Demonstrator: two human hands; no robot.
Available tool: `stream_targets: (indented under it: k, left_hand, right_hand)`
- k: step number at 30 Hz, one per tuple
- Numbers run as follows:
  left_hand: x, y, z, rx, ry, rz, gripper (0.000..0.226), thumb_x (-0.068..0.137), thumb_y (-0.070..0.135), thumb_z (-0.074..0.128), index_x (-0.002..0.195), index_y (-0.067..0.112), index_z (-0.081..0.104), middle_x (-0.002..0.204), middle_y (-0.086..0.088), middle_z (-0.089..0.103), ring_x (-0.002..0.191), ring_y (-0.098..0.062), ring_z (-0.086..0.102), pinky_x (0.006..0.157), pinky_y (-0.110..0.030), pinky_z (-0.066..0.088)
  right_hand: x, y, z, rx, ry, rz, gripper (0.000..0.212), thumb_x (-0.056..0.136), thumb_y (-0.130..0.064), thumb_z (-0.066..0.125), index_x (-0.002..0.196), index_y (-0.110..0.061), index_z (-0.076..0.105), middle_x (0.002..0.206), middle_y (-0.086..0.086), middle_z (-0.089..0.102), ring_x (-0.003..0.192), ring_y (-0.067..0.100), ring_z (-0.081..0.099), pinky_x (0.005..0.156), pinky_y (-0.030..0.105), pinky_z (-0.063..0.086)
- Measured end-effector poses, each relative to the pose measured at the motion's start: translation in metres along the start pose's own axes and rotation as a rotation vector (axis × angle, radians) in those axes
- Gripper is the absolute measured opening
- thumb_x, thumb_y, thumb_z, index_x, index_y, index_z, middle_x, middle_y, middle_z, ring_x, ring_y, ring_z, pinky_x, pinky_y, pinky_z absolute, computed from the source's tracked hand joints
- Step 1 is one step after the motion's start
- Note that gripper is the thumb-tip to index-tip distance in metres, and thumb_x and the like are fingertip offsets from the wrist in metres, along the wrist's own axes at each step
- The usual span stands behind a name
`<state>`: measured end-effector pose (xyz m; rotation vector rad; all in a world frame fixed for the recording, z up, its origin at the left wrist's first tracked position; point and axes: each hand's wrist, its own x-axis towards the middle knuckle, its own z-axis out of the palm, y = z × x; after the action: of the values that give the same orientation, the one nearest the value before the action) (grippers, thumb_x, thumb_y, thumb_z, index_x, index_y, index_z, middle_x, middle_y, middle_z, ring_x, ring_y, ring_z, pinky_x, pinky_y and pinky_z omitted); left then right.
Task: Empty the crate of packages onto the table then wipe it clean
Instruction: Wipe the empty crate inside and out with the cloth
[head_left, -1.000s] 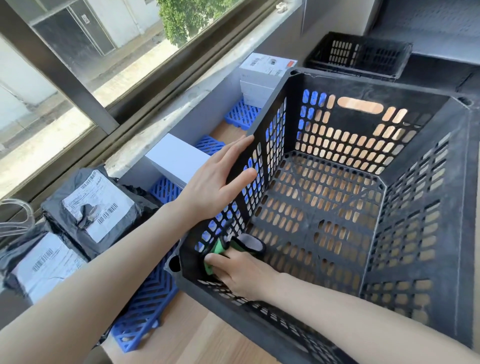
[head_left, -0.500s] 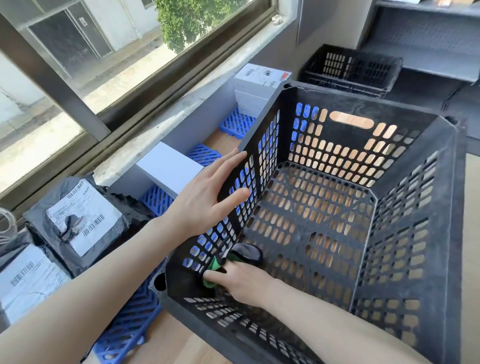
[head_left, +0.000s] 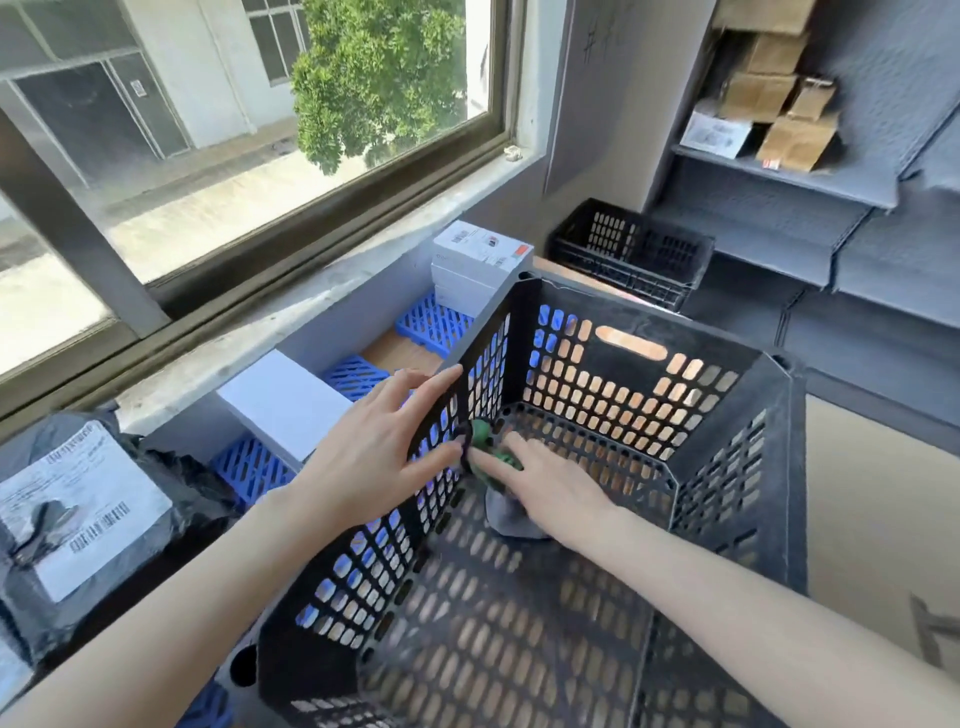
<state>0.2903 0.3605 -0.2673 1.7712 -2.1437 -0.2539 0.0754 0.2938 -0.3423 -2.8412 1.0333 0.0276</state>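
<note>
Head view: right of the grey labelled packages (head_left: 78, 514), the left hand (head_left: 374, 457) lays straight, spread fingers against the left wall of the black crate (head_left: 789, 467), while inside it the right hand (head_left: 550, 488) presses a green-grey cloth (head_left: 506, 519) with flat fingers at that wall's base.

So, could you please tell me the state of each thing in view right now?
Black perforated plastic crate: empty, upright.
Green and grey cloth: pressed into crate's corner.
Right hand: fingers flat on cloth.
Left hand: flat against crate's left wall.
Grey plastic mailer package: outside crate, sealed.
White cardboard boxes: stacked, closed.
</note>
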Motion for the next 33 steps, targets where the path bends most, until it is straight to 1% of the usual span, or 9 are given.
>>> stream_targets:
  k: [5,7,9,17,21,23,26,29,33]
  left_hand:
    - [0.042,-0.001,0.011,-0.022,0.009,-0.011,0.078,0.085,0.067,0.032,0.154,0.032,0.022,0.154,0.006,0.032,0.141,-0.018,0.03,0.115,-0.032,0.025]
    - [0.055,-0.004,0.016,-0.034,0.004,-0.032,0.08,0.083,0.07,0.028,0.154,0.034,0.019,0.157,0.007,0.028,0.144,-0.019,0.026,0.118,-0.034,0.023]
    - [0.065,-0.009,0.022,-0.041,-0.009,-0.058,0.082,0.081,0.072,0.025,0.154,0.035,0.017,0.158,0.008,0.027,0.146,-0.018,0.023,0.119,-0.035,0.022]
    - [0.066,-0.016,0.037,0.011,0.055,-0.052,0.077,0.086,0.071,0.03,0.153,0.034,0.022,0.159,0.008,0.028,0.147,-0.019,0.026,0.114,-0.044,0.033]
    - [0.067,-0.015,0.039,0.003,0.076,-0.056,0.075,0.087,0.069,0.028,0.153,0.035,0.022,0.159,0.008,0.028,0.147,-0.018,0.026,0.115,-0.042,0.031]
    - [0.067,-0.014,0.04,0.0,0.079,-0.063,0.074,0.088,0.069,0.026,0.154,0.036,0.02,0.16,0.009,0.025,0.148,-0.015,0.022,0.117,-0.041,0.03]
    - [0.067,-0.013,0.04,0.014,0.083,-0.069,0.072,0.089,0.068,0.023,0.154,0.036,0.02,0.16,0.01,0.025,0.148,-0.015,0.022,0.116,-0.041,0.03]
    - [0.066,-0.012,0.04,0.05,0.086,-0.066,0.07,0.09,0.066,0.024,0.153,0.035,0.024,0.159,0.008,0.027,0.147,-0.017,0.025,0.114,-0.044,0.033]
    - [0.066,-0.013,0.041,0.071,0.092,-0.071,0.07,0.089,0.066,0.027,0.151,0.033,0.03,0.159,0.007,0.028,0.147,-0.018,0.026,0.113,-0.045,0.035]
  right_hand:
    - [0.019,0.059,-0.035,-0.19,0.191,0.218,0.082,0.081,0.004,0.054,0.148,-0.034,0.023,0.127,0.016,0.04,0.101,0.036,0.048,0.062,0.039,0.051]
    - [0.034,0.075,-0.047,-0.302,0.304,0.261,0.081,0.076,0.004,0.061,0.144,-0.031,0.032,0.12,0.019,0.044,0.088,0.036,0.05,0.053,0.037,0.048]
    - [0.051,0.091,-0.051,-0.418,0.372,0.258,0.078,0.073,0.001,0.064,0.14,-0.029,0.037,0.116,0.017,0.043,0.08,0.034,0.05,0.053,0.036,0.043]
    - [0.109,0.122,-0.034,-0.696,0.211,0.07,0.055,0.079,-0.007,0.043,0.133,-0.007,0.054,0.127,0.012,0.057,0.095,0.025,0.063,0.064,0.029,0.052]
    - [0.118,0.133,-0.009,-0.689,0.276,0.006,0.046,0.084,-0.003,0.035,0.124,0.0,0.059,0.124,0.02,0.054,0.093,0.03,0.061,0.072,0.036,0.055]
    - [0.119,0.139,0.003,-0.729,0.294,-0.051,0.045,0.085,-0.004,0.035,0.123,0.001,0.06,0.125,0.021,0.048,0.099,0.031,0.057,0.087,0.038,0.049]
    - [0.116,0.148,0.022,-0.793,0.176,-0.157,0.05,0.085,-0.009,0.032,0.125,0.005,0.058,0.131,0.023,0.052,0.115,0.038,0.053,0.11,0.045,0.028]
    - [0.107,0.16,0.034,-0.889,0.047,-0.197,0.054,0.088,-0.023,0.039,0.132,0.006,0.05,0.141,0.021,0.047,0.13,0.04,0.043,0.117,0.049,0.01]
    - [0.103,0.167,0.051,-0.95,-0.032,-0.193,0.06,0.095,-0.028,0.038,0.145,0.003,0.022,0.156,0.018,0.022,0.144,0.038,0.018,0.119,0.05,-0.004]
